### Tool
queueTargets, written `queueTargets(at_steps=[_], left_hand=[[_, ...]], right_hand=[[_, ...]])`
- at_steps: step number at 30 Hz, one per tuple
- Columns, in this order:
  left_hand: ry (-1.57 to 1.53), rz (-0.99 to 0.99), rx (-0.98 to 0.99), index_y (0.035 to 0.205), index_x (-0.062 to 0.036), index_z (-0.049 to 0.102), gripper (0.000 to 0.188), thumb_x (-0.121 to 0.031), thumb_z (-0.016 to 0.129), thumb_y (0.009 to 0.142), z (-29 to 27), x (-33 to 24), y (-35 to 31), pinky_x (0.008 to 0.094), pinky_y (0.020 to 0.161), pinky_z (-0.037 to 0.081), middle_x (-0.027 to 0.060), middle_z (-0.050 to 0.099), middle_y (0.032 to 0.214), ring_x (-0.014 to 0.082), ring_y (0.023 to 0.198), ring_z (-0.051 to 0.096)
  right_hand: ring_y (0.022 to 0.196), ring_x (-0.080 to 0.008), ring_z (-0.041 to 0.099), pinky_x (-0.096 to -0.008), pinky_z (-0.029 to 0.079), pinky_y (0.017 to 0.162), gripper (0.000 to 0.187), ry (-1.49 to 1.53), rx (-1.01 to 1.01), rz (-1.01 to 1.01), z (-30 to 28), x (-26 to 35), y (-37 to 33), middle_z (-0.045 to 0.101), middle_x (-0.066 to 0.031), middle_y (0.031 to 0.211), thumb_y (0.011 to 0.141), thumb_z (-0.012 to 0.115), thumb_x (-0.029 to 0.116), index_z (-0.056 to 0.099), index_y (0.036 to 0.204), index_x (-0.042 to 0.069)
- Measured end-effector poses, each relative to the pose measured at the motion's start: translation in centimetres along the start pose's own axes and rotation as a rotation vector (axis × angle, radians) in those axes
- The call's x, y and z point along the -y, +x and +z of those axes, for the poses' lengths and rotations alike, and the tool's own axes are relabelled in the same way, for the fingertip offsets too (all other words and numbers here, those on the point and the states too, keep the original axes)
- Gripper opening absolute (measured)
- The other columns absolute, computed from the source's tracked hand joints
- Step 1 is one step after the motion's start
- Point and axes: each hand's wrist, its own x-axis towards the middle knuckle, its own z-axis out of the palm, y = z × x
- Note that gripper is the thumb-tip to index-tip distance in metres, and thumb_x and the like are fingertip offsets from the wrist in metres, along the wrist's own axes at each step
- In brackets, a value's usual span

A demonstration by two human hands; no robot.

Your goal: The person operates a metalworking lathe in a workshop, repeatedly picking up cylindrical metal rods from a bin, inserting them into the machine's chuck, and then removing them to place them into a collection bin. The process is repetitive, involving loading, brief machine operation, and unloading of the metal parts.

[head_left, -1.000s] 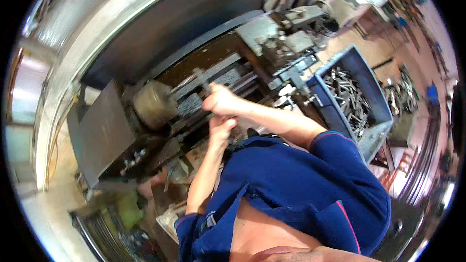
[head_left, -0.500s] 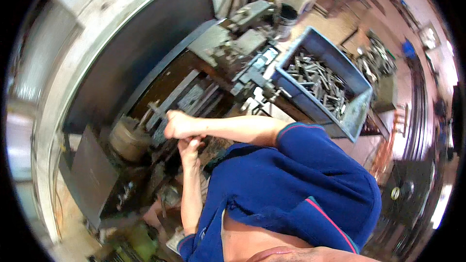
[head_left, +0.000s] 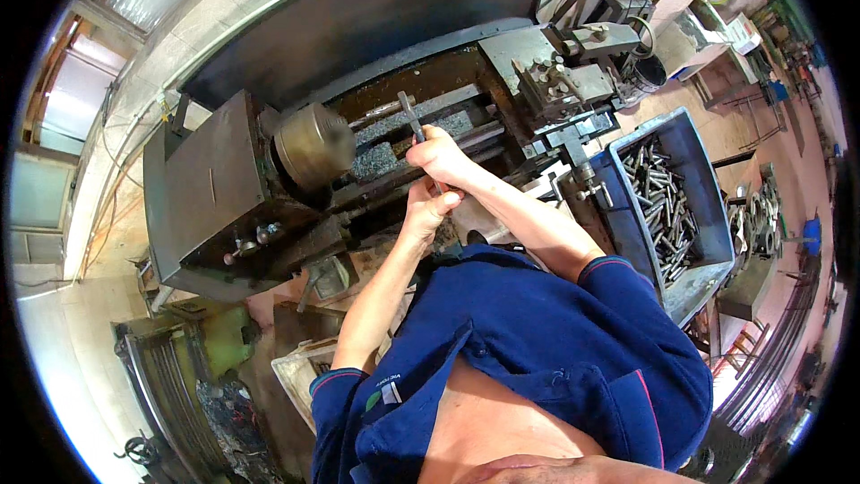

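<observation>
A navy short-sleeved shirt [head_left: 537, 332] is being worn, its cuffs [head_left: 602, 264] and open collar [head_left: 625, 412] being edged with reddish stripes [head_left: 651, 417], a green-and-white emblem [head_left: 389, 393] being shown at left.

One bare left hand [head_left: 427, 213], one bare right hand [head_left: 439, 158] and one slim grey metal bar [head_left: 409, 115] are counted.
One round brass-coloured metal chuck [head_left: 306, 145], one blue rectangular bin [head_left: 630, 215] and one dark cylindrical bucket [head_left: 647, 75] are seen; short grey metal rods [head_left: 661, 202] are numbered in dozens, too heaped to be counted exactly.
</observation>
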Motion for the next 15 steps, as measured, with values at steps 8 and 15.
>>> queueTargets(at_steps=[8, 15], left_hand=[[0.054, 0.053, 0.005, 0.087, -0.0008, 0.058, 0.046, -0.036, 0.075, 0.061, -0.7, 0.1, 0.2, 0.0217, 0.055, 0.042, 0.0029, 0.061, 0.075, 0.0109, 0.065, 0.056], [-0.064, 0.006, -0.015, 0.101, 0.0017, 0.051, 0.055, -0.022, 0.078, 0.059, -1.2, 0.2, -0.1, 0.0244, 0.071, 0.047, 0.0043, 0.057, 0.090, 0.0137, 0.080, 0.057]], right_hand=[[0.061, -0.0176, 0.049, -0.0337, 0.042, 0.056, 0.022, 0.117, 0.053, -0.010, 1.0, 0.1, 0.2, 0.050, -0.0079, 0.063, 0.062, 0.058, 0.016, 0.049, 0.072, -0.003], [0.064, -0.0134, 0.044, -0.0295, 0.038, 0.056, 0.020, -0.031, 0.027, 0.014, 1.4, 0.6, 0.3, 0.048, -0.0040, 0.066, 0.060, 0.057, 0.014, 0.048, 0.073, 0.002]])
